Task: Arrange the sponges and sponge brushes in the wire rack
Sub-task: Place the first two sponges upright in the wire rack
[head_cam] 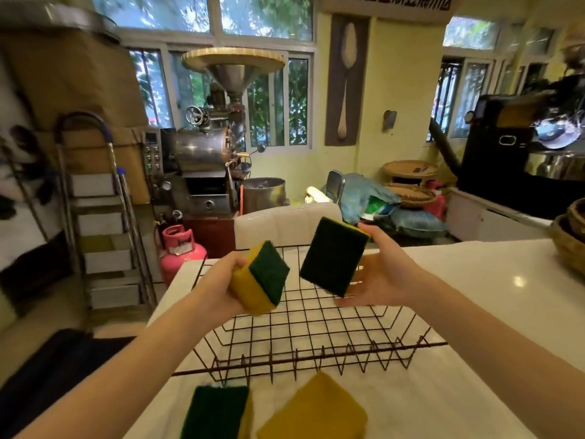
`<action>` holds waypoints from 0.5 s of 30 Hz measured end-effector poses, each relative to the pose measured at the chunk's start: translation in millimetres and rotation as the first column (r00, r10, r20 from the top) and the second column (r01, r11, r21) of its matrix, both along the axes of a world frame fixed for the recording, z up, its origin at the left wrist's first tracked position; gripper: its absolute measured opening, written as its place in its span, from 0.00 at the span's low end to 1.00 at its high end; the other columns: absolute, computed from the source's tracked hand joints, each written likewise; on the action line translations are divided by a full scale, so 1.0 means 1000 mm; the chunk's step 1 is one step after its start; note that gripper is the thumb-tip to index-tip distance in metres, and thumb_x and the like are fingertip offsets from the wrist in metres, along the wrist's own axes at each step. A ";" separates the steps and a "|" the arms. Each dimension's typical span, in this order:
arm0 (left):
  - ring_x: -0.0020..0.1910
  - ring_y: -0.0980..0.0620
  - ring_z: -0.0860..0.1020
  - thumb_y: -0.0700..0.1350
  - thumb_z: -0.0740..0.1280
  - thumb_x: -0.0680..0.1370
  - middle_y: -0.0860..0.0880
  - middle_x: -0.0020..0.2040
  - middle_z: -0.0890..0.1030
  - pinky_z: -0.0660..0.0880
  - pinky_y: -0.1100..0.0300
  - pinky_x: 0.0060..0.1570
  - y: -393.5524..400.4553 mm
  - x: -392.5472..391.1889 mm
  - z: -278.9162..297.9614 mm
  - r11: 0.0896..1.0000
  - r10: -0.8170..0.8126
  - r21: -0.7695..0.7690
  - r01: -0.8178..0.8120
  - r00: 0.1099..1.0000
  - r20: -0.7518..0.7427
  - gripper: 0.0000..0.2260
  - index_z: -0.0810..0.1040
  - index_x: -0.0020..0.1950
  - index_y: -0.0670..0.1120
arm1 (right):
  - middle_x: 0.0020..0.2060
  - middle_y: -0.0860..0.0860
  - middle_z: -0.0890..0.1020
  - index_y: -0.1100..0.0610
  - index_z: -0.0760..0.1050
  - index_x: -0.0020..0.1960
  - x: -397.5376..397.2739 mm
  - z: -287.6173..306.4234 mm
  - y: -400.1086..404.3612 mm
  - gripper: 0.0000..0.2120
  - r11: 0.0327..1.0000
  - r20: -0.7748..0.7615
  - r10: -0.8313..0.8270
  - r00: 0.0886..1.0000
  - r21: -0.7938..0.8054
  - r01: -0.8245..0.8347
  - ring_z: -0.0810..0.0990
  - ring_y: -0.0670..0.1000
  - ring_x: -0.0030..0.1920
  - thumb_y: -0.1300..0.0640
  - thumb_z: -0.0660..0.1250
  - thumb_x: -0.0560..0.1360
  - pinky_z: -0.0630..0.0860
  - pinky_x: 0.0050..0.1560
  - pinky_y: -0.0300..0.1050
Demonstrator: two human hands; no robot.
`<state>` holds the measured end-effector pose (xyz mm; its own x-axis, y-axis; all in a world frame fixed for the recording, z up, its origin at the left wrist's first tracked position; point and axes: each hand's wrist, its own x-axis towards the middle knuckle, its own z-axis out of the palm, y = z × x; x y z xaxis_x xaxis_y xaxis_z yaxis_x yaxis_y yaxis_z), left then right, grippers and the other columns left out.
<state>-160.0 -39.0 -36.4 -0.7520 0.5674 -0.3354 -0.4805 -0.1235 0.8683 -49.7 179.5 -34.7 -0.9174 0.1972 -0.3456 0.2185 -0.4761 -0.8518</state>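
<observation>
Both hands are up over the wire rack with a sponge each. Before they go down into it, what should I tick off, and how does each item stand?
1. Left hand grips left sponge: ok.
2. Right hand grips right sponge: ok.
3. Both sponges above the wire rack: ok.
4. Rack floor free of items: ok.
5. Two sponges still outside on the table: not ok.
6. Sponge brushes located: cannot tell, none visible.

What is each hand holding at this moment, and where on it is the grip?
The left hand grips a sponge by its yellow foam side. The right hand holds another sponge by its right edge and back, green face toward the camera.
</observation>
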 end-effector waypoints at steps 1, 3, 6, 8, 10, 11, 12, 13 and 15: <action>0.46 0.42 0.75 0.41 0.56 0.73 0.41 0.46 0.74 0.72 0.42 0.43 0.001 -0.006 -0.005 1.000 0.004 -0.003 -0.004 0.998 0.057 0.04 0.69 0.45 0.47 | 0.53 0.61 0.78 0.60 0.73 0.54 -0.009 -0.002 0.001 0.28 0.999 0.065 0.014 0.998 0.032 -0.016 0.76 0.64 0.56 0.37 0.62 0.68 0.72 0.56 0.62; 0.48 0.41 0.74 0.42 0.56 0.73 0.39 0.48 0.73 0.70 0.39 0.48 0.003 -0.015 -0.013 1.000 0.002 -0.005 -0.001 0.990 0.143 0.06 0.68 0.48 0.45 | 0.52 0.61 0.77 0.60 0.72 0.53 -0.023 -0.006 0.002 0.27 0.992 0.183 0.036 0.983 0.111 -0.057 0.76 0.63 0.54 0.37 0.61 0.69 0.73 0.53 0.60; 0.48 0.41 0.73 0.41 0.55 0.73 0.39 0.47 0.73 0.67 0.38 0.53 0.005 -0.030 -0.019 0.999 0.031 -0.019 -0.028 0.982 0.185 0.04 0.67 0.46 0.45 | 0.51 0.62 0.77 0.61 0.69 0.57 -0.044 -0.010 0.004 0.29 0.967 0.325 0.068 0.943 0.209 -0.142 0.77 0.63 0.50 0.37 0.58 0.72 0.76 0.47 0.59; 0.46 0.41 0.73 0.39 0.55 0.72 0.39 0.45 0.72 0.67 0.39 0.55 0.008 -0.036 -0.020 0.999 0.041 -0.043 -0.033 0.980 0.196 0.03 0.66 0.44 0.45 | 0.49 0.62 0.77 0.61 0.68 0.58 -0.057 -0.012 0.001 0.28 0.939 0.400 0.100 0.911 0.265 -0.219 0.78 0.63 0.47 0.38 0.57 0.73 0.77 0.42 0.58; 0.46 0.40 0.73 0.39 0.55 0.72 0.39 0.45 0.72 0.66 0.37 0.58 0.010 -0.041 -0.024 0.997 0.038 -0.071 -0.022 0.972 0.233 0.05 0.66 0.47 0.44 | 0.48 0.62 0.78 0.61 0.68 0.56 -0.068 -0.013 -0.006 0.25 0.909 0.440 0.121 0.890 0.311 -0.278 0.79 0.62 0.45 0.39 0.58 0.73 0.80 0.37 0.55; 0.47 0.39 0.73 0.39 0.55 0.72 0.38 0.46 0.72 0.65 0.36 0.60 0.010 -0.043 -0.027 0.996 0.039 -0.089 -0.017 0.968 0.247 0.07 0.66 0.49 0.44 | 0.47 0.61 0.78 0.61 0.69 0.53 -0.072 -0.014 -0.010 0.23 0.900 0.452 0.128 0.883 0.321 -0.295 0.79 0.61 0.44 0.41 0.59 0.73 0.81 0.34 0.53; 0.48 0.39 0.73 0.39 0.56 0.72 0.38 0.47 0.72 0.64 0.35 0.61 0.011 -0.044 -0.029 0.994 0.038 -0.113 -0.009 0.967 0.253 0.09 0.66 0.51 0.44 | 0.45 0.61 0.78 0.61 0.70 0.50 -0.076 -0.017 -0.013 0.21 0.895 0.460 0.128 0.879 0.329 -0.303 0.80 0.60 0.43 0.42 0.59 0.73 0.81 0.33 0.52; 0.49 0.39 0.73 0.38 0.56 0.71 0.38 0.48 0.72 0.65 0.35 0.62 0.012 -0.046 -0.033 0.990 0.042 -0.138 -0.006 0.965 0.258 0.11 0.66 0.53 0.44 | 0.44 0.60 0.79 0.60 0.70 0.47 -0.078 -0.021 -0.015 0.20 0.888 0.466 0.119 0.877 0.346 -0.304 0.80 0.60 0.41 0.42 0.60 0.74 0.81 0.34 0.52; 0.53 0.38 0.72 0.37 0.56 0.71 0.38 0.51 0.72 0.67 0.35 0.59 0.013 -0.048 -0.037 0.987 0.056 -0.163 -0.014 0.965 0.257 0.17 0.66 0.60 0.46 | 0.41 0.60 0.79 0.60 0.70 0.45 -0.081 -0.028 -0.017 0.18 0.872 0.477 0.101 0.873 0.379 -0.308 0.80 0.59 0.40 0.44 0.59 0.75 0.80 0.33 0.52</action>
